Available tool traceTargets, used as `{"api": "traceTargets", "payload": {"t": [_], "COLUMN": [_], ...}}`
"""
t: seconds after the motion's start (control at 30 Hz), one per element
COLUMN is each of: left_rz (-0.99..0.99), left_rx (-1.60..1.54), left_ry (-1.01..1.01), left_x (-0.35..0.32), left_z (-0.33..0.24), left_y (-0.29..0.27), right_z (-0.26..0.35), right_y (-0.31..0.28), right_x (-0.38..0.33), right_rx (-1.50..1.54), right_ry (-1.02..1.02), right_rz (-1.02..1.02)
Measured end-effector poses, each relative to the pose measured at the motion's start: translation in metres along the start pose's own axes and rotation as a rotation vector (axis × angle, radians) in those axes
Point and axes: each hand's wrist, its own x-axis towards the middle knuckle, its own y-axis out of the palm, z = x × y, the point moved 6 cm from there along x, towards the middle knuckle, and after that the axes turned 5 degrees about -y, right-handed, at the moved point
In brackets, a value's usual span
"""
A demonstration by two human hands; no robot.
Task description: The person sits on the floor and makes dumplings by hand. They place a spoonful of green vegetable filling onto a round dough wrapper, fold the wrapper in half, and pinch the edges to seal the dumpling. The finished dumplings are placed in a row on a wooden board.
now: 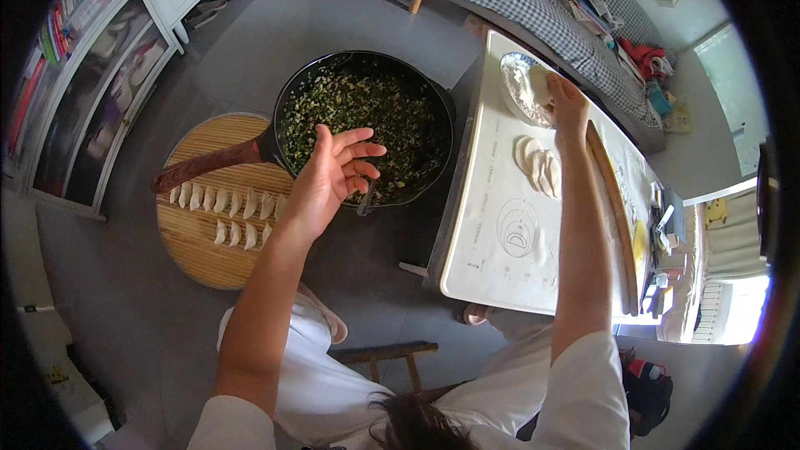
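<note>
My left hand (329,175) is held palm up over the near side of a black pan (451,129), fingers apart and nothing in it. Chopped green filling (367,104) fills the pan, and a spoon handle (365,200) sticks out below my fingers. To the right, my right hand (569,104) pinches a round dough wrapper (540,83) at the edge of a bowl (506,92) of white flour. Several more wrappers (537,167) lie overlapped on the table's pale mat (475,233), just nearer than the bowl.
Left of the pan, a round wooden board (196,246) carries rows of folded dumplings (236,202); the pan's handle (208,165) reaches over it. A long wooden rod (615,225) lies along the table's right side. A low wooden stool (387,352) shows between my legs.
</note>
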Motion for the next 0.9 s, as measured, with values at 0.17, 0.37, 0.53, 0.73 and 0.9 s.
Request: {"api": "traceTargets", "payload": {"t": [0.17,0.37,0.53,0.73,0.9], "left_rz": [0.005,-0.053,-0.071,-0.151,-0.195], "left_rx": [-0.080,-0.055,-0.093,-0.075,-0.126], "left_ry": [0.012,0.036,0.057,0.137,0.191], "left_x": [0.008,0.009,0.012,-0.010,-0.011], "left_z": [0.003,-0.004,-0.007,-0.037,-0.047], "left_y": [-0.003,-0.015,-0.017,-0.031,-0.045], "right_z": [-0.053,-0.042,-0.053,-0.048,-0.057], "right_y": [-0.042,-0.023,-0.031,-0.006,-0.032], "right_x": [0.049,0.042,0.046,0.052,0.054], "right_rx": [-0.821,-1.099,-0.866,-0.865,-0.725], "right_ry": [-0.047,-0.160,0.026,-0.105,-0.001], "right_rz": [-0.024,0.050,0.071,0.119,0.099]}}
